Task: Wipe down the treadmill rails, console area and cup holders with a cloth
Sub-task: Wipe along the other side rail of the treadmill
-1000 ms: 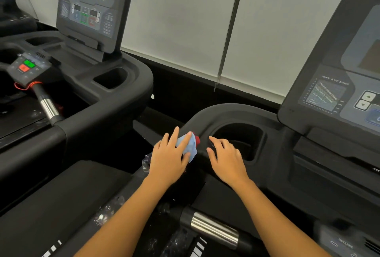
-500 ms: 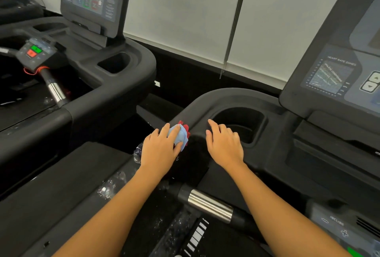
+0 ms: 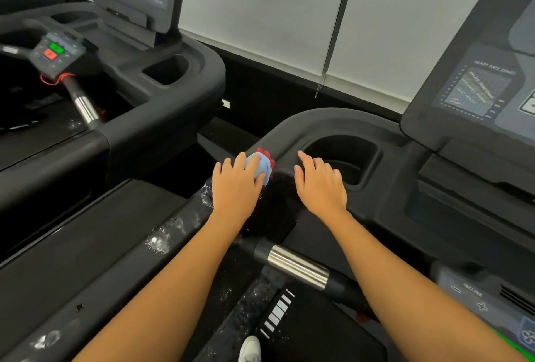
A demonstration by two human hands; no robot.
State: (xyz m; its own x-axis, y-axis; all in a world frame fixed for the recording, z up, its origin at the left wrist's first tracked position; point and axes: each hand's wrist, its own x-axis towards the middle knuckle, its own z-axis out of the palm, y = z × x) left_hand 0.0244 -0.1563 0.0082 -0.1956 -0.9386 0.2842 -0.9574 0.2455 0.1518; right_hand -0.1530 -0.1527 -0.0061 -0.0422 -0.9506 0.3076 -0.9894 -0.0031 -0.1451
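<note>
The left hand [image 3: 236, 187] still grips a bunched blue cloth [image 3: 259, 166] with a red edge, pressed to the treadmill's curved rail [image 3: 289, 131] — much as a moment earlier. The right hand [image 3: 320, 187] rests flat, fingers loose, holding nothing, beside the cup holder [image 3: 347, 145] — its dark inside is hard to make out.

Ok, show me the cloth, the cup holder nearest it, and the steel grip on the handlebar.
cloth [image 3: 263, 167]: head view, blue bunched part showing past the fingers.
cup holder [image 3: 347, 147]: head view, inner back wall.
steel grip [image 3: 298, 267]: head view, middle of the shiny sleeve.
</note>
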